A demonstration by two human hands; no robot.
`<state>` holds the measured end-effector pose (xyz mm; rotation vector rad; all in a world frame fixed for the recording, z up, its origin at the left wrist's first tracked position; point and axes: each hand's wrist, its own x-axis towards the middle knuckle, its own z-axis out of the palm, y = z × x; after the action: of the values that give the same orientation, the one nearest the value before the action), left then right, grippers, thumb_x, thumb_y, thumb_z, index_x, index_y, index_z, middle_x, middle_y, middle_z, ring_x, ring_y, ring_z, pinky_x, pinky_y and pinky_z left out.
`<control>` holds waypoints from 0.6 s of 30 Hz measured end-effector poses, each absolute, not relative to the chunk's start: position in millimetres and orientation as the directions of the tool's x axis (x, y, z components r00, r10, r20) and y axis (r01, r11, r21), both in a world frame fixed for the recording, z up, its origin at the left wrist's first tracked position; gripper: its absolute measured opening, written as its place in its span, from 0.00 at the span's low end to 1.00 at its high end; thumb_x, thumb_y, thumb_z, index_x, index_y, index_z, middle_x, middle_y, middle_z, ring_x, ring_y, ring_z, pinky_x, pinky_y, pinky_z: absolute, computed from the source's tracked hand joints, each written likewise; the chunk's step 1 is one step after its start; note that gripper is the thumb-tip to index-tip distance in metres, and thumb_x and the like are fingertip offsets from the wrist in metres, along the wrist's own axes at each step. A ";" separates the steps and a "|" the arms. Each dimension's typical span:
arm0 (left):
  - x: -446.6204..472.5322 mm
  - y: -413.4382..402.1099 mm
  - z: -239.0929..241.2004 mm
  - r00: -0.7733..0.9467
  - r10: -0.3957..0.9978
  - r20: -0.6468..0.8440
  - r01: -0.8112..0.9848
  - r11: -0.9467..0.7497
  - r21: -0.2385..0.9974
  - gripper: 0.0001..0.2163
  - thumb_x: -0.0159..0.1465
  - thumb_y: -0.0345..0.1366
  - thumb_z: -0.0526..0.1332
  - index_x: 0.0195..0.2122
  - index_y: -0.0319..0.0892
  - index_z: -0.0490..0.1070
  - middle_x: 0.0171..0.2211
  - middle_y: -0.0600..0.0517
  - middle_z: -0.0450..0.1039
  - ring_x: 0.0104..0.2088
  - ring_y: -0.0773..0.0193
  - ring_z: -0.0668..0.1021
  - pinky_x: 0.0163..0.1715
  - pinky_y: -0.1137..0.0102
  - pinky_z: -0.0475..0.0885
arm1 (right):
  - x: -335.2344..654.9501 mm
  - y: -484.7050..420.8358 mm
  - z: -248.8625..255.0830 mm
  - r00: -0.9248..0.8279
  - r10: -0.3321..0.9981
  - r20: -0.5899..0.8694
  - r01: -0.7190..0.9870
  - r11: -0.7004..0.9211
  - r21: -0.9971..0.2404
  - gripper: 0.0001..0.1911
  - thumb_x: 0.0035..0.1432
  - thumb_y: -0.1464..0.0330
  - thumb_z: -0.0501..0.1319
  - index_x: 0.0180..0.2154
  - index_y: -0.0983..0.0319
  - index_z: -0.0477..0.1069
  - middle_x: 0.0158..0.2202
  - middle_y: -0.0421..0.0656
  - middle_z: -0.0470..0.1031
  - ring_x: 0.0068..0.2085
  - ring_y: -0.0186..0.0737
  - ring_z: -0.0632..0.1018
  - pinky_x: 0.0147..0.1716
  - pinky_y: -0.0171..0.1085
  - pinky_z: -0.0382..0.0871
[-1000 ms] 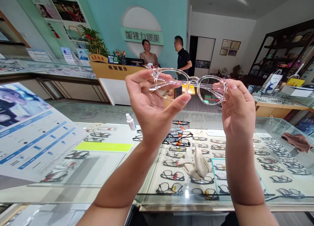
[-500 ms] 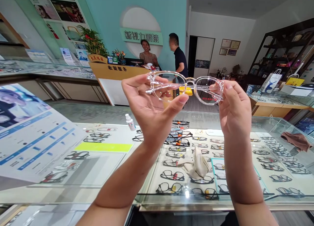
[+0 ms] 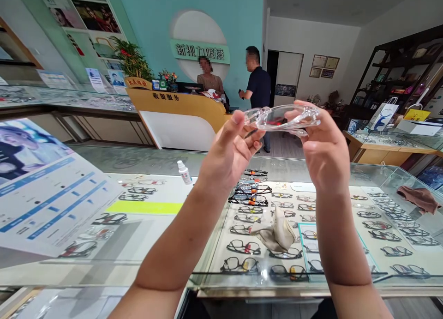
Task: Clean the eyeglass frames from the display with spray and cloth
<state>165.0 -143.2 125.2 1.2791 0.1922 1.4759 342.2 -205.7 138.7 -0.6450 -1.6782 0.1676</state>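
A pair of clear-framed eyeglasses [image 3: 282,118] is held up in front of me, tilted so that the lenses show edge-on. My left hand [image 3: 230,148] pinches its left end, the thumb in front and the other fingers curled behind. At the other end, my right hand [image 3: 325,148] grips the frame by the hinge and a temple arm. Below my hands, a crumpled beige cloth [image 3: 277,231] lies on the glass display case [image 3: 207,263], over rows of eyeglasses.
A white spray bottle [image 3: 184,172] stands on the counter left of my forearm. A printed folded card [image 3: 51,185] takes up the left side. A brown cloth [image 3: 418,199] lies at right. Two people are by the cashier desk [image 3: 180,111] beyond.
The eyeglasses have been tipped from facing lenses to nearly edge-on. My left hand has shifted from under the left lens to the frame's end. The standing person has moved slightly right.
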 end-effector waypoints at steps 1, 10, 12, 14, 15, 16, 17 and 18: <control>165.2 -141.2 124.9 0.270 0.788 0.554 -0.586 -0.322 0.744 0.26 0.60 0.62 0.69 0.46 0.46 0.72 0.45 0.46 0.76 0.44 0.57 0.81 0.37 0.65 0.75 | 341.6 -205.2 138.4 -0.114 0.494 0.862 0.358 0.830 -0.428 0.28 0.67 0.50 0.58 0.63 0.52 0.70 0.63 0.44 0.74 0.63 0.51 0.75 0.61 0.51 0.73; 168.7 -139.8 120.3 0.621 0.689 0.374 -0.482 -0.041 0.875 0.24 0.59 0.63 0.68 0.39 0.45 0.76 0.34 0.49 0.76 0.31 0.63 0.79 0.27 0.70 0.73 | 338.6 -203.9 139.2 -0.197 0.387 0.901 0.477 0.841 -0.257 0.20 0.64 0.53 0.66 0.56 0.50 0.79 0.56 0.43 0.77 0.61 0.51 0.76 0.63 0.55 0.69; 169.7 -139.6 119.8 0.685 0.645 0.339 -0.393 -0.064 0.917 0.30 0.58 0.68 0.65 0.39 0.43 0.76 0.33 0.48 0.76 0.28 0.62 0.80 0.23 0.70 0.71 | 340.1 -201.9 137.7 -0.177 0.361 0.916 0.501 0.834 -0.232 0.19 0.64 0.52 0.66 0.54 0.49 0.80 0.54 0.42 0.78 0.60 0.50 0.76 0.61 0.56 0.70; 171.4 -139.4 119.8 0.685 0.649 0.331 -0.326 -0.134 0.936 0.36 0.57 0.74 0.58 0.39 0.42 0.76 0.30 0.47 0.74 0.27 0.60 0.80 0.20 0.69 0.69 | 341.4 -200.4 135.7 -0.146 0.338 0.930 0.532 0.819 -0.214 0.17 0.64 0.52 0.66 0.52 0.49 0.81 0.51 0.41 0.79 0.57 0.50 0.77 0.60 0.56 0.71; 172.1 -139.1 120.1 0.651 0.675 0.348 -0.310 -0.182 0.933 0.38 0.58 0.76 0.54 0.39 0.41 0.76 0.29 0.47 0.74 0.26 0.60 0.80 0.20 0.69 0.69 | 341.8 -200.2 134.9 -0.126 0.326 0.937 0.547 0.811 -0.209 0.16 0.65 0.53 0.66 0.51 0.49 0.81 0.50 0.41 0.79 0.56 0.49 0.77 0.59 0.56 0.72; 172.2 -138.3 120.6 0.604 0.705 0.372 -0.301 -0.231 0.925 0.39 0.59 0.76 0.51 0.39 0.41 0.76 0.29 0.47 0.73 0.26 0.59 0.80 0.20 0.69 0.69 | 342.1 -200.4 134.5 -0.104 0.316 0.943 0.561 0.802 -0.207 0.16 0.65 0.53 0.65 0.50 0.50 0.81 0.48 0.42 0.79 0.55 0.49 0.78 0.58 0.56 0.72; 171.7 -136.9 121.4 0.553 0.733 0.396 -0.293 -0.274 0.916 0.39 0.61 0.76 0.48 0.40 0.41 0.76 0.29 0.47 0.73 0.27 0.58 0.81 0.20 0.68 0.69 | 342.2 -201.1 134.5 -0.083 0.307 0.948 0.573 0.793 -0.207 0.15 0.65 0.53 0.65 0.49 0.50 0.82 0.46 0.42 0.79 0.54 0.49 0.78 0.57 0.55 0.73; 170.1 -134.7 122.4 0.503 0.758 0.415 -0.285 -0.308 0.908 0.38 0.63 0.74 0.47 0.40 0.41 0.75 0.29 0.46 0.73 0.27 0.58 0.81 0.21 0.68 0.69 | 342.2 -202.2 134.9 -0.064 0.302 0.951 0.585 0.783 -0.209 0.15 0.66 0.53 0.65 0.49 0.50 0.82 0.45 0.42 0.79 0.52 0.48 0.78 0.55 0.55 0.73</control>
<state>170.1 -134.7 122.4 1.5588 0.4211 1.0961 342.2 -202.2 134.9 -0.7107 -1.6624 -0.2681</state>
